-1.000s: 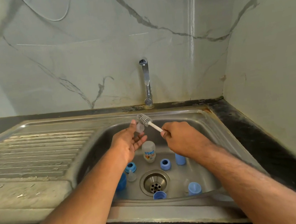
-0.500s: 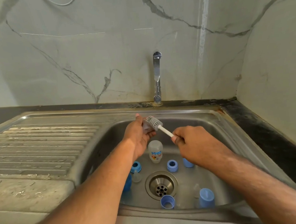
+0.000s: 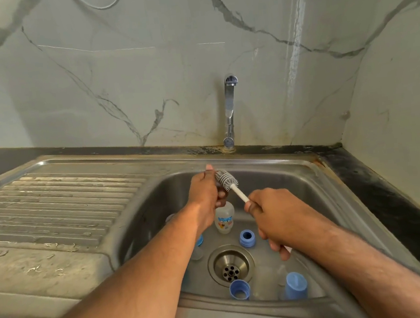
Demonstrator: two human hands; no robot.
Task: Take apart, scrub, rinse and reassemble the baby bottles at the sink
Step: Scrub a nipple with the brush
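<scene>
Left hand [image 3: 204, 190] pinches a small part – right hand [image 3: 273, 219] grips the brush [image 3: 227, 180].

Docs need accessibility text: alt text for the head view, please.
Over a steel sink, the right hand holds a white-handled brush against a small part held in the left hand. In the basin lie a clear bottle, blue rings and caps around the drain; the tap is dry.

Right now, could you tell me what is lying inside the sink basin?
In the sink: a printed bottle, blue rings, a blue cap and the drain. The left forearm covers other parts.
</scene>
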